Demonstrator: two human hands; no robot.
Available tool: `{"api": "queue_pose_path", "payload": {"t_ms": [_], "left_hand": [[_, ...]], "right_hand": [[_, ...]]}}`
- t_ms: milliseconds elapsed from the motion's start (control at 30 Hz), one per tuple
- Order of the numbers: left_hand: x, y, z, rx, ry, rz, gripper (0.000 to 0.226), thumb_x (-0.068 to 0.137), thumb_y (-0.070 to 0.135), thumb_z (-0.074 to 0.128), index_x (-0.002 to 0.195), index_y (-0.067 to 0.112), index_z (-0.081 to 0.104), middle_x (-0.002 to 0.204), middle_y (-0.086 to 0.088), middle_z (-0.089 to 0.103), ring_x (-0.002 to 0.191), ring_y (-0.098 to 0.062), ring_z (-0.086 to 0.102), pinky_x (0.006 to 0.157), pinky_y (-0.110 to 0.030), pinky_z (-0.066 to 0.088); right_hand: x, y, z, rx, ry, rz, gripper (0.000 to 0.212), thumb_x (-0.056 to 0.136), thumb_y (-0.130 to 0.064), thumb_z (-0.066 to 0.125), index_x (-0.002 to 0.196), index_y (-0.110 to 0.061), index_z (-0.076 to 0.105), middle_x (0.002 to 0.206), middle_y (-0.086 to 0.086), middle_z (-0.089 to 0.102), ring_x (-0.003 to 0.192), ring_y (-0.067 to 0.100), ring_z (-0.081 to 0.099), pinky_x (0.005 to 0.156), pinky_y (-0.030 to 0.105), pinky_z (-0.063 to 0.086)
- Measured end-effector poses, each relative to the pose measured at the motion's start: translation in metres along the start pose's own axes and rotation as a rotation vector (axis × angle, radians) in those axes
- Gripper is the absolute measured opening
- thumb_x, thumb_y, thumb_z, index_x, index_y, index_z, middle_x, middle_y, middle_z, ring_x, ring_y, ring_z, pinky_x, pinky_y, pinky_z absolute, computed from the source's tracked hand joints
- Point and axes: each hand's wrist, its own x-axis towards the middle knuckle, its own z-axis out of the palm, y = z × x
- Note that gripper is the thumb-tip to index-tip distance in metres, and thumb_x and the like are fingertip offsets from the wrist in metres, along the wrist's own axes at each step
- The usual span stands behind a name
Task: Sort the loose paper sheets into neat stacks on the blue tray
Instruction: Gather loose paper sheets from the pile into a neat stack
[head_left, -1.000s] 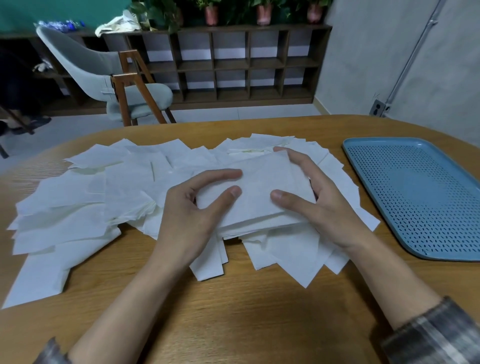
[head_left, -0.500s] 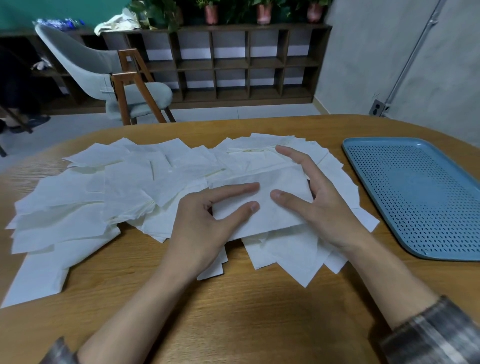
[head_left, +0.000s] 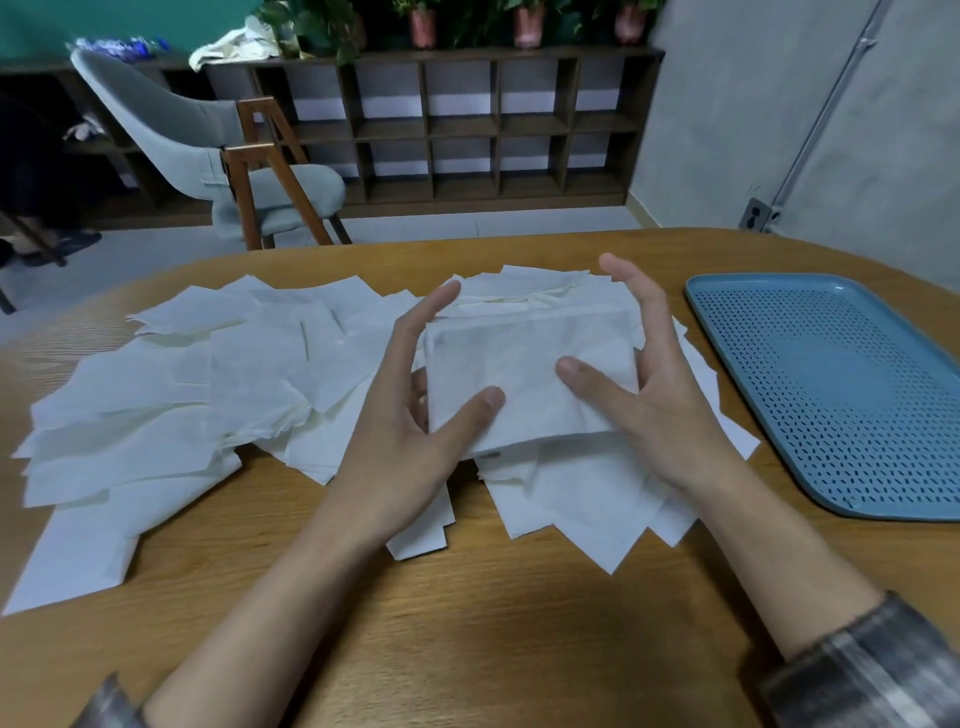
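**Gathering step, delivery not yet done**

Step in hand looks like gathering and squaring. The left hand (head_left: 410, 415) and right hand (head_left: 660, 400) hold a small stack (head_left: 530, 374) between them, just above the loose sheets (head_left: 208, 395) spread over the bench (head_left: 467, 623); each thumb lies on top, fingers (head_left: 644, 306) run along the side edges, so both hands grip it; the blue tray (head_left: 857, 374) sits to the right, apart from the sheets, nothing on the part in view; next move probably calls for keeping edges aligned while carrying the small stack right and laying it flat on the blue tray. Hard to tell: sheet count in the small stack; left fingers under it mostly hidden; the blue tray's right edge cut off by the frame.
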Motion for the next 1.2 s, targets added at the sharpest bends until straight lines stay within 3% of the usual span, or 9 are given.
{"api": "queue_pose_path", "payload": {"t_ms": [167,300,367,433,533,733,900,1000,1200], "left_hand": [[0.002,-0.006,0.000,-0.031,0.045,-0.029,0.068,0.099,0.011,0.071,0.148,0.048,0.042,0.131,0.015,0.065,0.113,-0.014,0.071,0.073,-0.039,0.066],[0.002,-0.009,-0.001,0.004,0.013,0.005,0.071,0.100,0.013,0.070,0.150,0.051,0.036,0.130,0.019,0.063,0.111,-0.013,0.070,0.068,-0.033,0.065],[0.002,-0.010,0.001,0.082,-0.029,0.043,0.075,0.100,0.018,0.071,0.154,0.051,0.031,0.140,0.018,0.057,0.120,-0.010,0.065,0.079,-0.031,0.063],[0.001,-0.015,0.002,0.266,-0.006,0.146,0.079,0.097,0.023,0.076,0.157,0.042,0.029,0.152,0.016,0.047,0.139,-0.007,0.050,0.105,-0.034,0.053],[0.002,-0.020,0.002,0.535,-0.002,0.361,0.073,0.088,0.027,0.085,0.150,0.029,0.048,0.158,0.003,0.034,0.154,-0.017,0.030,0.122,-0.029,0.033],[0.001,-0.036,0.002,0.749,-0.450,0.426,0.026,0.089,0.025,0.079,0.114,0.032,0.077,0.140,0.016,0.056,0.132,-0.005,0.047,0.102,-0.039,0.046],[0.005,-0.042,0.001,0.825,-0.435,0.467,0.033,0.085,0.010,0.076,0.111,0.030,0.079,0.136,0.013,0.063,0.126,-0.012,0.055,0.091,-0.041,0.050],[0.005,-0.044,0.001,0.841,-0.393,0.502,0.022,0.092,0.016,0.074,0.109,0.028,0.079,0.129,0.011,0.068,0.119,-0.011,0.059,0.087,-0.040,0.052],[-0.002,-0.031,0.002,0.597,-0.295,0.359,0.018,0.102,0.026,0.062,0.112,0.027,0.077,0.123,0.020,0.072,0.123,0.001,0.062,0.101,-0.030,0.051]], "right_hand": [[0.000,0.001,-0.008,0.119,-0.155,0.004,0.062,0.093,-0.017,0.074,0.146,-0.038,0.051,0.134,-0.010,0.068,0.126,0.015,0.064,0.104,0.033,0.054],[0.002,0.004,-0.010,-0.007,-0.178,-0.015,0.035,0.092,-0.019,0.076,0.127,-0.026,0.073,0.133,-0.015,0.071,0.132,0.004,0.058,0.108,0.021,0.045],[0.003,0.006,-0.010,-0.045,-0.140,0.001,0.030,0.092,-0.013,0.076,0.120,-0.024,0.077,0.127,-0.014,0.074,0.129,0.001,0.061,0.104,0.014,0.045],[0.004,0.009,-0.012,-0.100,-0.081,-0.001,0.028,0.093,-0.007,0.076,0.116,-0.022,0.079,0.122,-0.016,0.076,0.125,-0.001,0.063,0.102,0.011,0.044],[0.007,0.014,-0.016,-0.144,0.047,-0.007,0.029,0.094,-0.004,0.075,0.116,-0.023,0.079,0.119,-0.020,0.076,0.123,-0.005,0.063,0.101,0.009,0.043],[0.007,0.017,-0.015,-0.160,0.144,0.023,0.028,0.094,-0.002,0.074,0.114,-0.020,0.080,0.115,-0.023,0.077,0.117,-0.012,0.063,0.094,0.001,0.039],[0.008,0.017,-0.015,-0.172,0.126,0.047,0.025,0.095,-0.003,0.073,0.112,-0.021,0.080,0.113,-0.025,0.076,0.114,-0.017,0.061,0.090,-0.003,0.036],[0.008,0.017,-0.014,-0.176,0.118,0.052,0.024,0.095,-0.004,0.073,0.111,-0.021,0.080,0.113,-0.025,0.076,0.115,-0.016,0.061,0.091,-0.002,0.037],[0.008,0.019,-0.015,-0.183,0.108,0.054,0.026,0.095,-0.004,0.073,0.112,-0.022,0.080,0.115,-0.025,0.076,0.117,-0.015,0.060,0.093,-0.001,0.037]]}}
